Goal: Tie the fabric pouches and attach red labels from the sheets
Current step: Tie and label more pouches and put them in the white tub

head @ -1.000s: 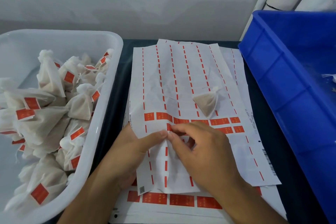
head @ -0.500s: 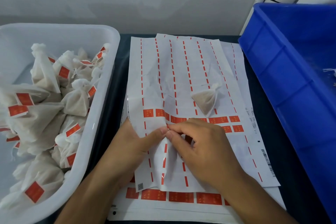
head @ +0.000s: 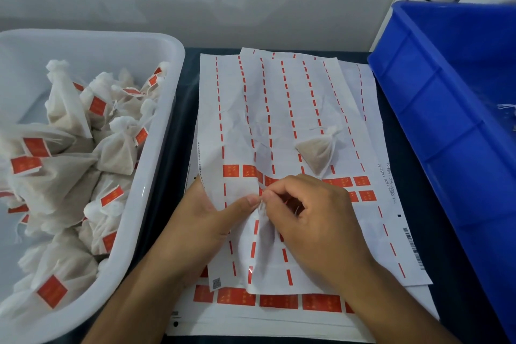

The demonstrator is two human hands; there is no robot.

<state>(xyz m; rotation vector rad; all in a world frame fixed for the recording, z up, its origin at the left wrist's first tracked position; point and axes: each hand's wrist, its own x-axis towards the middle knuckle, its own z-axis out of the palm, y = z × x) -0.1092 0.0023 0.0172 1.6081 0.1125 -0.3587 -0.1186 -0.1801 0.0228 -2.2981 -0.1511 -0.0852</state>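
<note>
My left hand (head: 206, 212) and right hand (head: 310, 209) pinch the top label sheet (head: 279, 109) where my fingers (head: 251, 200) meet; 1 tied pouch (head: 318, 152) lies just beyond my right fingers.

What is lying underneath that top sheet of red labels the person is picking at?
Under the top label sheet lie more sheets; one lower sheet shows a full row of red labels at the near edge. How many sheets are stacked, and their other labels, is covered.

Soft even light, perhaps slight edge distortion.
</note>
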